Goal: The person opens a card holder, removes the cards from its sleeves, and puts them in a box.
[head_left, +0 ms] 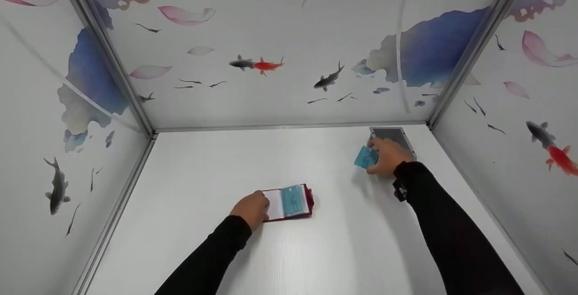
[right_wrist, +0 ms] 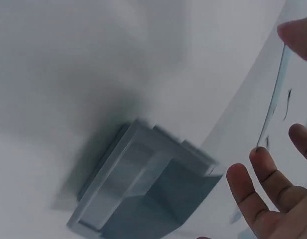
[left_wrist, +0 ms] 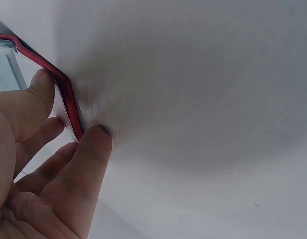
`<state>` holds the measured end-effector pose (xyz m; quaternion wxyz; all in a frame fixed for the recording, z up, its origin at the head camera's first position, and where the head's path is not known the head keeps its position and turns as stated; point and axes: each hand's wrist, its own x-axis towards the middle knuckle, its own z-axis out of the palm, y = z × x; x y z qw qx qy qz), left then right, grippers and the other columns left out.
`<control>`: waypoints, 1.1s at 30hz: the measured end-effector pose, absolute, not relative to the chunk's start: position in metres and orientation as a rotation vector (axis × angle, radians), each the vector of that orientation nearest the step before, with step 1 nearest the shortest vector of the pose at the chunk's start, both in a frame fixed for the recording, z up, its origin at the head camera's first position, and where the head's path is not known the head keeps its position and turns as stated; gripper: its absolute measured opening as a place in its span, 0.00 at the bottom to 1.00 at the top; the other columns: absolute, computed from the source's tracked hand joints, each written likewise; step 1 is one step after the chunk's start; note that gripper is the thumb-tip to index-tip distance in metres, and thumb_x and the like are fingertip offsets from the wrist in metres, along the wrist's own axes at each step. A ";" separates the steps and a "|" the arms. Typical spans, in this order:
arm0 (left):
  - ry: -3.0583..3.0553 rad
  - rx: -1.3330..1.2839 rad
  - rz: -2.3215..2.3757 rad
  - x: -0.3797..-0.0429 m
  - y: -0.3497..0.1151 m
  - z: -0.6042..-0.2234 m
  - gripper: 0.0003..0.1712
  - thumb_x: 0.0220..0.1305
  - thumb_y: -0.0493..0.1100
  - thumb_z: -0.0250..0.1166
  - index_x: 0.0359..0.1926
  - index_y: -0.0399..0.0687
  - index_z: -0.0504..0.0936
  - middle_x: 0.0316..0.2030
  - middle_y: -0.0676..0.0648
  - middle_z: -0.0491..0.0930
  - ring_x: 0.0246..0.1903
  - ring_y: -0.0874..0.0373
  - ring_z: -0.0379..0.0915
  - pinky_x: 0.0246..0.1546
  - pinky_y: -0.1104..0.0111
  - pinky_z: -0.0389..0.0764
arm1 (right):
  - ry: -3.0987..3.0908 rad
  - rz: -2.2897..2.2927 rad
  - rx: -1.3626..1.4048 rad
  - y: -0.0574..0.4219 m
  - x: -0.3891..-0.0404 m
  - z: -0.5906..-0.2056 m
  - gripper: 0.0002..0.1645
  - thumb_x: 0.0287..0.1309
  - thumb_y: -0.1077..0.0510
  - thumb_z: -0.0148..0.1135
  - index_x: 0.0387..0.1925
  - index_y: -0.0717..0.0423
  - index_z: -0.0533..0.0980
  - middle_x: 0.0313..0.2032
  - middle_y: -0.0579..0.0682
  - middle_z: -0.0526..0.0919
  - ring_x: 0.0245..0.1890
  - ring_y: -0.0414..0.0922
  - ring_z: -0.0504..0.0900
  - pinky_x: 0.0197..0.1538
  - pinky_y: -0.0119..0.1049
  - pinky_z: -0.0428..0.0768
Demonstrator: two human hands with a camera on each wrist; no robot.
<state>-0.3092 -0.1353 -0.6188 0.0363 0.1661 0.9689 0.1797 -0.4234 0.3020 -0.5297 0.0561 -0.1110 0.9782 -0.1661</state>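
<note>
A dark red card holder (head_left: 309,200) lies opened out on the white table, with a blue card (head_left: 293,200) in its right-hand part and a white inner leaf to the left. My left hand (head_left: 250,209) grips its left edge; in the left wrist view, thumb and fingers are around the red border (left_wrist: 69,94). Over at the back right, my right hand (head_left: 390,157) pinches a loose translucent blue card (head_left: 364,157) between thumb and fingertips. The right wrist view has this card (right_wrist: 274,94) nearly edge-on, apart from a grey box (right_wrist: 138,174).
The grey box (head_left: 395,135) stands near the back right corner, partly covered by my right hand in the head view. White panels printed with fish and petals enclose the table (head_left: 203,164) at the back (head_left: 280,105), left and right.
</note>
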 end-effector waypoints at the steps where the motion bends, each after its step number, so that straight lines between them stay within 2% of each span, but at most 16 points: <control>1: 2.981 0.515 0.553 -0.308 -0.136 -0.619 0.08 0.64 0.34 0.83 0.39 0.37 0.90 0.44 0.42 0.87 0.40 0.51 0.84 0.51 0.56 0.90 | 2.997 -0.504 -0.280 0.312 -0.423 -0.529 0.49 0.58 0.47 0.83 0.76 0.59 0.73 0.67 0.70 0.81 0.59 0.65 0.82 0.62 0.71 0.82; 4: 3.003 0.475 0.534 -0.303 -0.143 -0.620 0.10 0.63 0.34 0.84 0.38 0.38 0.89 0.43 0.42 0.86 0.40 0.51 0.84 0.51 0.55 0.90 | 3.061 -0.487 -0.141 0.330 -0.426 -0.532 0.51 0.56 0.46 0.80 0.76 0.60 0.72 0.63 0.72 0.80 0.58 0.69 0.81 0.60 0.76 0.78; 6: 3.015 0.428 0.510 -0.301 -0.147 -0.622 0.10 0.62 0.34 0.84 0.38 0.38 0.89 0.42 0.43 0.86 0.39 0.52 0.83 0.51 0.55 0.90 | 3.083 -0.459 -0.089 0.336 -0.430 -0.539 0.52 0.54 0.44 0.78 0.76 0.61 0.71 0.61 0.74 0.80 0.57 0.71 0.80 0.59 0.76 0.78; 9: 3.018 0.405 0.488 -0.300 -0.148 -0.622 0.09 0.61 0.32 0.84 0.38 0.37 0.90 0.41 0.42 0.86 0.38 0.52 0.83 0.51 0.54 0.91 | 3.091 -0.413 -0.016 0.347 -0.437 -0.554 0.54 0.53 0.44 0.76 0.77 0.60 0.69 0.61 0.75 0.78 0.58 0.73 0.79 0.61 0.76 0.77; 13: 3.029 0.475 0.469 -0.305 -0.140 -0.623 0.09 0.62 0.32 0.84 0.39 0.36 0.91 0.42 0.40 0.87 0.39 0.50 0.86 0.50 0.54 0.92 | 3.137 -0.347 0.048 0.365 -0.444 -0.569 0.52 0.54 0.47 0.74 0.77 0.63 0.69 0.63 0.79 0.77 0.61 0.78 0.78 0.62 0.81 0.76; 19: 3.040 0.510 0.441 -0.308 -0.127 -0.621 0.10 0.61 0.34 0.85 0.36 0.37 0.90 0.41 0.42 0.86 0.38 0.51 0.85 0.49 0.56 0.92 | 3.134 -0.274 -0.012 0.377 -0.448 -0.575 0.50 0.55 0.45 0.77 0.73 0.66 0.71 0.59 0.79 0.79 0.59 0.78 0.79 0.59 0.81 0.79; 25: 3.041 0.523 0.412 -0.306 -0.126 -0.620 0.10 0.61 0.34 0.85 0.37 0.37 0.91 0.42 0.41 0.87 0.39 0.49 0.87 0.51 0.55 0.92 | 3.069 -0.297 -0.057 0.380 -0.450 -0.575 0.48 0.58 0.43 0.78 0.72 0.65 0.74 0.61 0.78 0.81 0.61 0.77 0.80 0.60 0.80 0.79; 33: 3.052 0.530 0.444 -0.309 -0.127 -0.621 0.09 0.59 0.32 0.85 0.32 0.38 0.90 0.39 0.41 0.86 0.36 0.50 0.85 0.46 0.56 0.91 | 3.047 -0.293 -0.149 0.369 -0.442 -0.553 0.41 0.64 0.45 0.74 0.71 0.64 0.78 0.65 0.74 0.83 0.64 0.77 0.80 0.63 0.82 0.77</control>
